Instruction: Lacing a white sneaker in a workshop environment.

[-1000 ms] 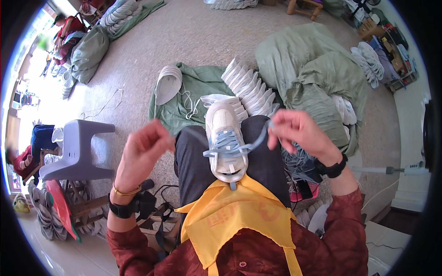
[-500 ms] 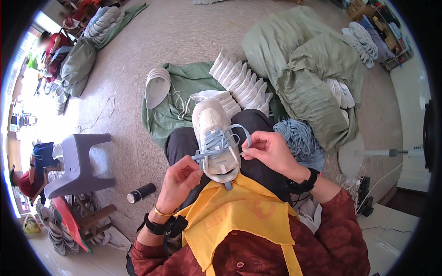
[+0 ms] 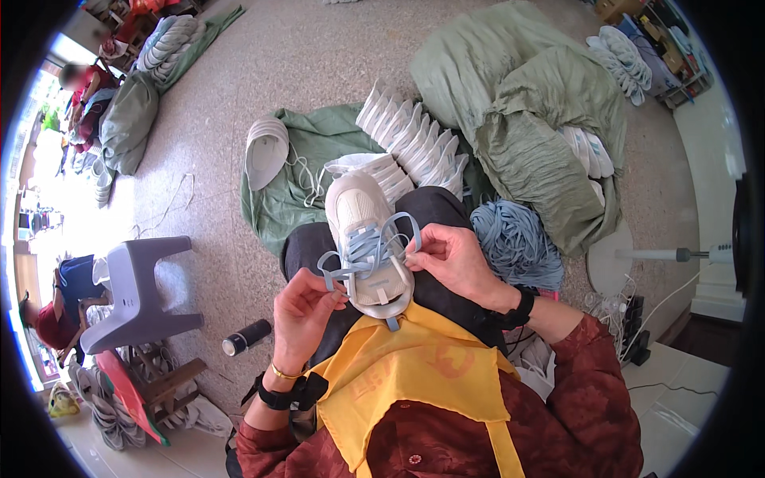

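A white sneaker [image 3: 351, 197] rests between my knees, its toe pointing away from me and its heel against the yellow apron [image 3: 414, 362]. A light blue flat shoelace [image 3: 365, 241] criss-crosses its front. At the left side of the shoe's opening, my left hand [image 3: 307, 311] pinches one part of the lace, which loops up above the fingers. My right hand [image 3: 450, 261] is closed in a pinch at the right side of the opening, with the other lace part arching over it. The lace tips are mostly hidden by the fingers.
A bundle of blue laces [image 3: 516, 247] lies by my right knee. Beyond my knees, stacked white shoe parts [image 3: 410, 135] lie on a green cloth [image 3: 271, 203]. Large green sacks [image 3: 542, 103] stand at the right. Left are a grey plastic stool [image 3: 131, 295] and a black cylinder [image 3: 249, 336].
My left hand has risen slightly, and a lace loop now stands out at the shoe's left side. My right hand has shifted a little left, the right loop with it.
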{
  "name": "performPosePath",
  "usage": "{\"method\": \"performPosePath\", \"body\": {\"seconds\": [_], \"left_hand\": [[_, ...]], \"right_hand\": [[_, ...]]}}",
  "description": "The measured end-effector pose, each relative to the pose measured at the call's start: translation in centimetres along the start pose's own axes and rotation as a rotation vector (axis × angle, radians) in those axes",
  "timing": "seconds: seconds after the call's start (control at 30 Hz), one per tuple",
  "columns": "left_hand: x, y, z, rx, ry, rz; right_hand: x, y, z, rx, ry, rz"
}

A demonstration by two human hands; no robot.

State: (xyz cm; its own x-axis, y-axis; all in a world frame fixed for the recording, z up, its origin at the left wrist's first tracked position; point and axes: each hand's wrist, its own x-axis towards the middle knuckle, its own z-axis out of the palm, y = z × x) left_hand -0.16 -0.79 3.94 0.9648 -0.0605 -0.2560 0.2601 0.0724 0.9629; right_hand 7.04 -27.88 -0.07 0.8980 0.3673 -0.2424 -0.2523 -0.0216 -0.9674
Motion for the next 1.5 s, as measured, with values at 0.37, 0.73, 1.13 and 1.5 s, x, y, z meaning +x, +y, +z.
{"method": "performPosePath", "body": {"seconds": [0.37, 0.73, 1.13, 1.5], "left_hand": [[0.2, -3.1, 0.3, 0.084, 0.155, 0.047], [0.9, -4.2, 0.3, 0.226, 0.154, 0.100], [1.0, -2.8, 0.8, 0.429, 0.177, 0.231], [1.0, -2.8, 1.3, 0.566, 0.184, 0.363]], "right_hand": [[0.0, -1.2, 0.6, -0.299, -0.039, -0.043], [-0.9, -0.7, 0.4, -0.302, 0.017, -0.070], [-1.1, -0.7, 0.1, -0.298, -0.007, -0.044], [-0.7, -1.0, 0.2, -0.365, 0.008, -0.057]]}}
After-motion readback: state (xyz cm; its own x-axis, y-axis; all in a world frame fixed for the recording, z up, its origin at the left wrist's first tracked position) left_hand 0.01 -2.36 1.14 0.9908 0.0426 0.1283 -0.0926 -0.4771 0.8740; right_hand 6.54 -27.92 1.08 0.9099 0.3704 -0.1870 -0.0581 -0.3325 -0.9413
